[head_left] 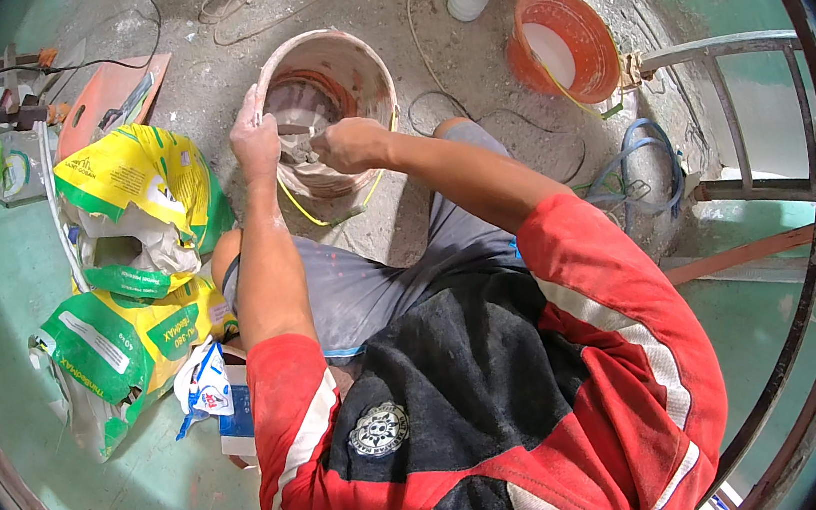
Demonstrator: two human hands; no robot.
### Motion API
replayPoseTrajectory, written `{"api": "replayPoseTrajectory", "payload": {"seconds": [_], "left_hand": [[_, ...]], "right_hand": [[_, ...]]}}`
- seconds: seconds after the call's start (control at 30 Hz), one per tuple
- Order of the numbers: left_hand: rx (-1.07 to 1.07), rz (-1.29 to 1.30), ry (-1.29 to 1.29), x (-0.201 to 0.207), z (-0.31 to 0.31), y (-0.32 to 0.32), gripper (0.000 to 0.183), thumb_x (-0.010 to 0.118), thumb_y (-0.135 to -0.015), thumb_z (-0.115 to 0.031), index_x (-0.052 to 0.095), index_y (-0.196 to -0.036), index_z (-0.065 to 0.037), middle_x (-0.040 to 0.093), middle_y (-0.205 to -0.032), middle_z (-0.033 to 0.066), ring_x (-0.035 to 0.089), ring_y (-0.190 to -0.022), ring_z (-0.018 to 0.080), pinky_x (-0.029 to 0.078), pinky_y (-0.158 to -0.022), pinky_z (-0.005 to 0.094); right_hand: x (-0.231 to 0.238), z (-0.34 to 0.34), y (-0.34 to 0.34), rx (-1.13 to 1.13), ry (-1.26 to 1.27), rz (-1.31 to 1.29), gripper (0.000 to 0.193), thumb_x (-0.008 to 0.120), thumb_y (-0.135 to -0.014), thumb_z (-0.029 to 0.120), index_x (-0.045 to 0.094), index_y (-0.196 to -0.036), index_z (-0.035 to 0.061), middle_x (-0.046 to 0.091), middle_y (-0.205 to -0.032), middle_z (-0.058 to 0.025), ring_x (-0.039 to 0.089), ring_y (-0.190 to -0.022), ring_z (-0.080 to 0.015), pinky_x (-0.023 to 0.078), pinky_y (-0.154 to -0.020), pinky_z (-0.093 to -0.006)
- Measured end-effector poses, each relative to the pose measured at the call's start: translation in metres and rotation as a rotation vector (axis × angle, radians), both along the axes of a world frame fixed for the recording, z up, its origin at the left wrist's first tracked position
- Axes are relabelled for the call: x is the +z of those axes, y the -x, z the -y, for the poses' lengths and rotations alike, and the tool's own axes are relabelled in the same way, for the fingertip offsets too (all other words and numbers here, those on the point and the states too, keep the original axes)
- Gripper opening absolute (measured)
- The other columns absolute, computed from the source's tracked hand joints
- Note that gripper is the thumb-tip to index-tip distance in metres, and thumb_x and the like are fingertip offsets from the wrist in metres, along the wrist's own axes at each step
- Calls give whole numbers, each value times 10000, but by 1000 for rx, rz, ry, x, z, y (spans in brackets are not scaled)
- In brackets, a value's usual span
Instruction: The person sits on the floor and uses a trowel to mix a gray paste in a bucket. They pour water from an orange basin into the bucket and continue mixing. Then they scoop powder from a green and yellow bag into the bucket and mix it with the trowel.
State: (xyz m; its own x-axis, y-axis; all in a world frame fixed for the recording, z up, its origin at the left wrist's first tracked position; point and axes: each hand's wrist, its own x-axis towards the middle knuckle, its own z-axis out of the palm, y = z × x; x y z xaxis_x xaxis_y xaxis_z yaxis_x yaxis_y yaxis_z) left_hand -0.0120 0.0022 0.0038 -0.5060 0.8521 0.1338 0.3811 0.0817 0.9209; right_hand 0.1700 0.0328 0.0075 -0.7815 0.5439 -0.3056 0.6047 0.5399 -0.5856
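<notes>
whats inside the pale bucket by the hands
Inside the bucket, greyish material and a reddish-brown band along the wall show; whatever lies beneath the right hand is covered.

Looks like a building or renovation site, judging by the rough, dusty concrete floor, torn green-and-yellow sacks, a residue-smeared bucket and orange plastic basins with whitish contents. Also shows loose cord strewn over the concrete and metal bars along the right side.

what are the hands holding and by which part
Left hand: bucket, by its left rim. Right hand: flat tool, by an end hidden in the fist.
</notes>
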Motion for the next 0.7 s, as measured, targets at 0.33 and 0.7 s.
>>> {"api": "replayPoseTrajectory", "payload": {"seconds": [0.33, 0.7], "left_hand": [[-38, 28, -10, 7, -6, 1, 495, 517, -775, 55, 572, -1267, 66, 634, -1246, 152, 595, -1155, 176, 416, -1019, 273], [-113, 90, 15, -8, -2, 17, 504, 528, -762, 34, 585, -1263, 39, 639, -1250, 146, 601, -1147, 177, 435, -994, 281]], "right_hand": [[-74, -29, -7, -1148, 1487, -553, 37, 630, -847, 49, 617, -878, 33, 569, -746, -92, 569, -592, -227, 551, -526, -433], [-25, -5, 40, 149, 19, 149, 235, 621, -700, 130, 706, -898, 36, 688, -852, -236, 685, -860, -379, 548, -735, -450]]}}
